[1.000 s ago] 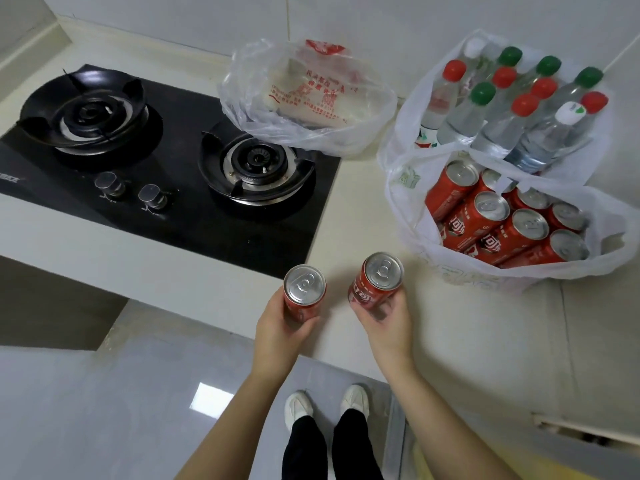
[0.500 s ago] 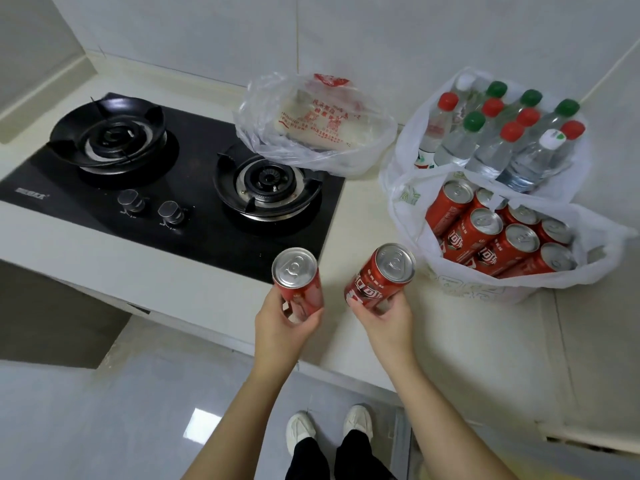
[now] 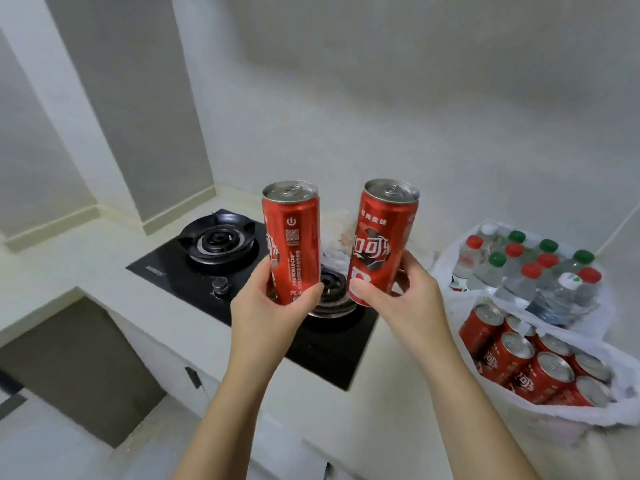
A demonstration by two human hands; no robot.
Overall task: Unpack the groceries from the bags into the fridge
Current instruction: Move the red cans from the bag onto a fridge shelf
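My left hand (image 3: 268, 313) grips a tall red soda can (image 3: 291, 237) upright by its lower end. My right hand (image 3: 403, 306) grips a second red soda can (image 3: 379, 237), tilted slightly to the right. Both cans are raised in front of me, above the stove. On the counter at the right, a white plastic bag (image 3: 554, 415) holds several more red cans (image 3: 535, 365). Behind it another white bag (image 3: 446, 268) holds several water bottles (image 3: 526, 271) with red, green and white caps.
A black two-burner gas stove (image 3: 194, 271) is set into the white counter (image 3: 45, 275). A further clear plastic bag (image 3: 337, 244) lies behind the cans, mostly hidden. White walls close the corner. An open recess (image 3: 72, 368) lies under the counter at the left.
Both hands have lifted their cans up from counter height to in front of my view. My head has tilted up, so the wall now fills the upper frame.
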